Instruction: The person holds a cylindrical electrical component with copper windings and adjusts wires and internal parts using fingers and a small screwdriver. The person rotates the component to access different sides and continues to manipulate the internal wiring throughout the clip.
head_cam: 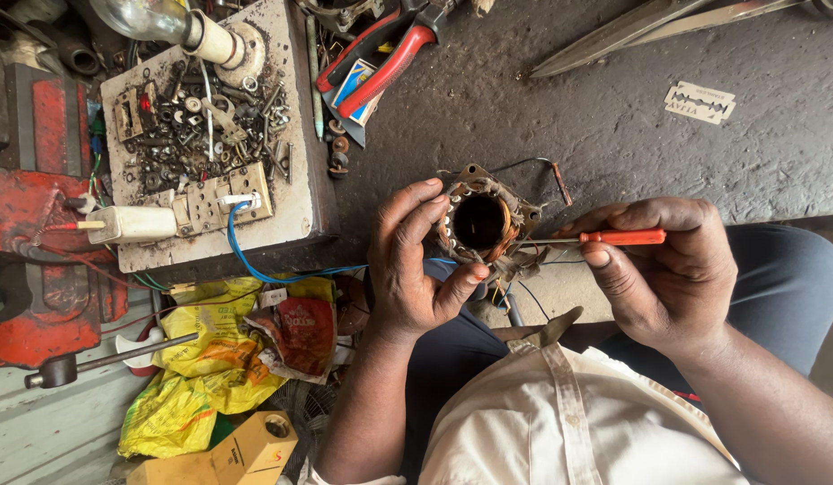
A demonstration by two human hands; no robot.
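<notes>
Beyond your left hand lay a white board (295, 193) strewn with screws, with a lamp socket and a plug wired by a blue cable; nearer you, left of that hand, sat crumpled yellow bags (205, 359); beyond both hands lay red-handled pliers (381, 63); far beyond your right hand lay a razor blade (700, 101). Your left hand (412, 265) was clamped around a small motor stator (484, 224) with copper windings, thumb below and fingers over its left rim, held between your two hands above your lap; your right hand (673, 269) gripped a red-handled screwdriver (614, 238), its tip touching the stator's right edge.
</notes>
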